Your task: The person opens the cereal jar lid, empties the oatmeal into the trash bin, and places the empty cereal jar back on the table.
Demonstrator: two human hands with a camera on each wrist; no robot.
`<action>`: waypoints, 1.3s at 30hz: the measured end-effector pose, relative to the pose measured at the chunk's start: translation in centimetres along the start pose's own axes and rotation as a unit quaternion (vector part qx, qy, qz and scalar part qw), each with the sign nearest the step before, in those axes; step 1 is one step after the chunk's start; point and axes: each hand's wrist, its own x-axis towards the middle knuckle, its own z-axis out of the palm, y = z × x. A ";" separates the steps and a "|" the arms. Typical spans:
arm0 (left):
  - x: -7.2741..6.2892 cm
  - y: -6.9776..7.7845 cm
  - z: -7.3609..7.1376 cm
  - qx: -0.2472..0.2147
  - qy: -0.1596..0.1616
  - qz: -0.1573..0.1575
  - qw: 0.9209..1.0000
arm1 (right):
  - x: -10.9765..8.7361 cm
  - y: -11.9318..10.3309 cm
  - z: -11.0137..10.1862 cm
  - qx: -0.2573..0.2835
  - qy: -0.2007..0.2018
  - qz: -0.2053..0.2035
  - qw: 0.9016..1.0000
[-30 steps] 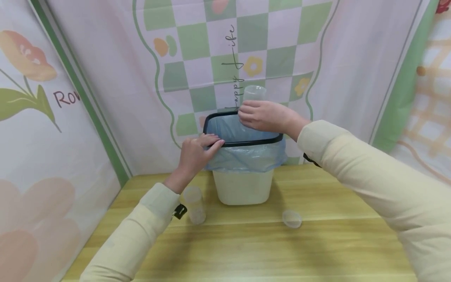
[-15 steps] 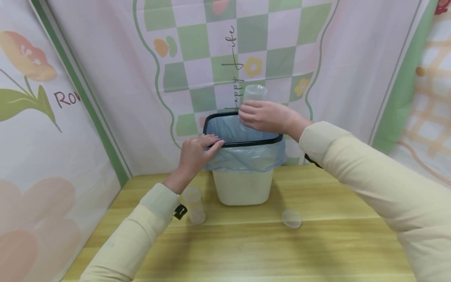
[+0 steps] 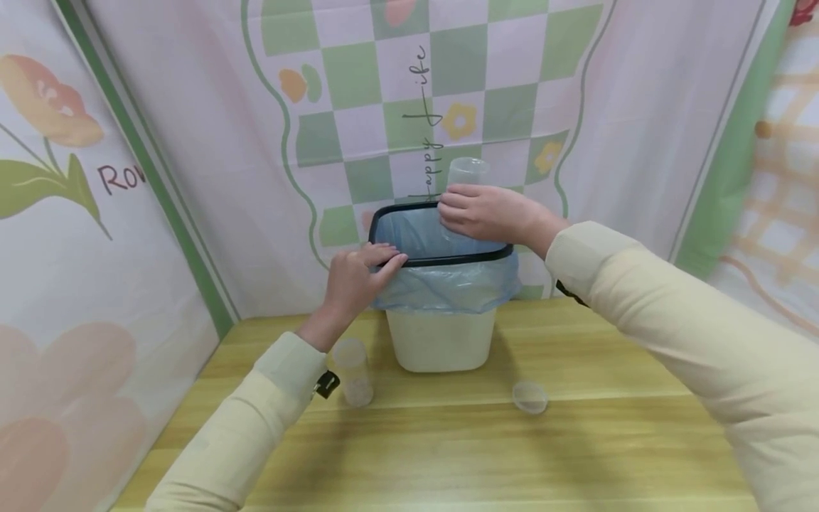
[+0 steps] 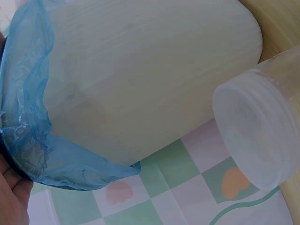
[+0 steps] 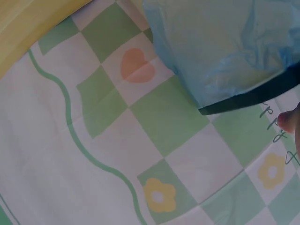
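Note:
A cream trash bin (image 3: pixel 441 341) stands on the table, its mouth ringed by a black rim (image 3: pixel 457 259) and lined with a blue translucent bag (image 3: pixel 454 288). My left hand (image 3: pixel 353 281) holds the rim at its near left corner, thumb along the front edge. Over the right side of the mouth, my right hand (image 3: pixel 489 213) grips a clear plastic jar (image 3: pixel 468 169); its lower part is hidden behind my fingers. In the right wrist view only a fingertip (image 5: pixel 287 121) shows, near the rim, and the jar is out of sight.
Beside my left wrist stands a second clear jar (image 3: pixel 353 377), capped, with something pale at its bottom. A clear round lid (image 3: pixel 530 397) lies on the wooden table (image 3: pixel 435 455) right of the bin. A printed curtain (image 3: pixel 512 114) hangs close behind.
My right hand and the jar in it have shifted slightly to the right. My left hand and the bin have kept their places.

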 end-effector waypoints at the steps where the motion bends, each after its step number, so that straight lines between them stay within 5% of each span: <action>1: 0.0 0.0 0.0 -0.001 0.001 0.001 1.000 | -0.1 0.1 0.0 0.007 0.006 0.011 1.000; 5: 0.0 0.1 0.0 0.000 0.002 0.001 1.000 | -0.3 0.5 -0.2 0.066 0.021 0.072 0.995; 14: 0.0 0.1 -0.1 0.000 0.000 -0.007 1.000 | -1.0 0.6 -0.8 0.177 0.020 0.199 0.964; 21: 0.0 0.1 0.0 -0.003 -0.001 -0.012 1.000 | -1.2 0.2 -1.0 0.268 0.040 0.266 0.925; 27: 0.1 0.1 0.0 -0.004 -0.004 -0.012 1.000 | -1.4 0.0 -0.8 0.301 0.036 0.303 0.903; 39: 0.1 0.0 -0.1 0.000 -0.012 -0.014 1.000 | -2.2 0.2 -1.3 0.318 0.006 0.339 0.885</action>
